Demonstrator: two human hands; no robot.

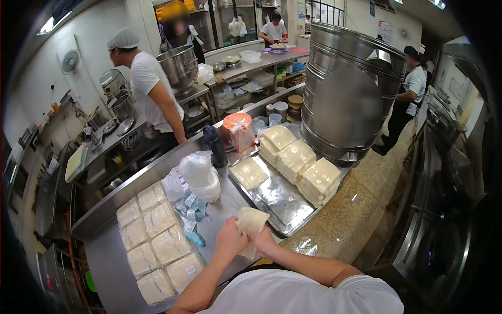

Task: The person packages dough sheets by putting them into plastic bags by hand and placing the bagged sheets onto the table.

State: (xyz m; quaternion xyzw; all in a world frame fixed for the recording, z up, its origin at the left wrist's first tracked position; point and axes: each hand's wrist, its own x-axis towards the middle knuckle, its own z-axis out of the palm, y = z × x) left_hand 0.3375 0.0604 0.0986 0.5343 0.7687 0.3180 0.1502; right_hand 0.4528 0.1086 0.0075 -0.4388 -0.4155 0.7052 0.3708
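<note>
Both of my hands are in front of my body at the counter's near edge. My left hand (231,237) is closed on the left side of a pale stack of dough sheets (252,220), which is tilted and bent. My right hand (264,244) grips its lower right side, the fingers partly hidden. Just beyond lies a metal tray (285,209). Tall piles of dough sheets (297,159) stand along its far right side, and a single flat stack (249,173) sits at its left end. Wrapped packs of dough sheets (159,230), some with labels, lie in rows to the left.
A roll of blue-and-white labels (192,209) and a white plastic bag (198,175) lie between packs and tray. Behind stand a dark bottle (213,146), an orange-lidded tub (239,131) and tall stacked steel steamers (314,104). Other people work beyond the counter and at right.
</note>
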